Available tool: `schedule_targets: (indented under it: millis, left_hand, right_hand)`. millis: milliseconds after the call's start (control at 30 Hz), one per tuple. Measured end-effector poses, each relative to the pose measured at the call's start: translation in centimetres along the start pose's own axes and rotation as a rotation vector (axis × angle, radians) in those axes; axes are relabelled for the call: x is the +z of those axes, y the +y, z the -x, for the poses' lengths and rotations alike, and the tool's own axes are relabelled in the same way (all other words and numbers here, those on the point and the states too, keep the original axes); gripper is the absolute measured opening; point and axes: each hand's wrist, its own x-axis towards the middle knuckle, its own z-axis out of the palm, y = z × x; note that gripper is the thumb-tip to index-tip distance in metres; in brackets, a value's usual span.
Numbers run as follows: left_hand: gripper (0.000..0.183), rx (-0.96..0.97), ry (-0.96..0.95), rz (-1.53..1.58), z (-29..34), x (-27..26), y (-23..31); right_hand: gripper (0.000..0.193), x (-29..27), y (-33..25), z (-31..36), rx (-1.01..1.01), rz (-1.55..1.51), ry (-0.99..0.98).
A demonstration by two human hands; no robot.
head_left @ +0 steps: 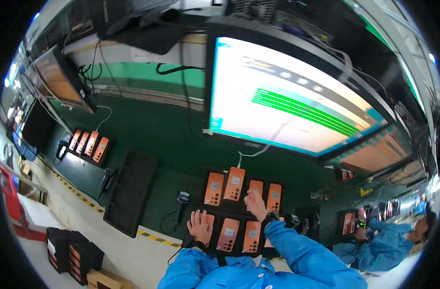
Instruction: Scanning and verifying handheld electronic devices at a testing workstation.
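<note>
Orange phones lie in two black foam trays before me. My left hand [199,227] rests flat with fingers spread at the near tray's left end, partly covering an orange phone [210,222]. My right hand [256,204] is over the lower part of the third phone [256,186] in the far tray [206,173]; its fingers are bent together, and whatever is in them is hidden. Left of that phone, another orange phone [235,183] has a white cable [239,160] plugged into its top end. Two more phones [228,234] [251,236] show between my forearms.
A handheld scanner [182,198] lies left of the trays. Beyond them stands a large lit monitor [287,96]. An empty-looking black tray [132,192] and another phone tray [102,149] are further left. A co-worker [386,245] sits at the right. Boxes [104,279] stand on the floor.
</note>
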Motion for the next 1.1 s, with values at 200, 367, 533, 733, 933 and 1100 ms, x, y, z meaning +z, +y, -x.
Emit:
schedule_targets:
  millis: [200,367,533,733,933,1100]
  left_hand:
    - [0.061,0.070,0.067,0.009,-0.2,-0.5,-0.3]
    - [0.061,0.032,0.065,0.087,-0.8,0.3,-0.1]
    - [0.062,0.003,0.063,0.075,-0.7,0.0,-0.9]
    - [0.060,0.044,0.127,0.048,-1.0,1.0,-0.7]
    - [0.061,0.055,0.071,0.030,-0.6,0.5,-0.5]
    - [0.063,0.049,0.077,0.027,0.0,1.7,-0.9]
  right_hand:
    - [0.051,1.6,1.3,-13.2,-0.092,0.892,0.214]
    - [0.048,2.9,3.1,-18.6,0.038,0.915,0.054]
    - [0.041,5.1,0.8,-18.5,-0.180,0.809,0.368]
    - [0.028,3.4,1.3,-15.6,-0.190,0.658,0.246]
    - [0.021,2.2,0.5,-9.6,-0.236,0.652,0.455]
    - [0.026,1.1,2.5,-1.0,-0.112,0.821,0.013]
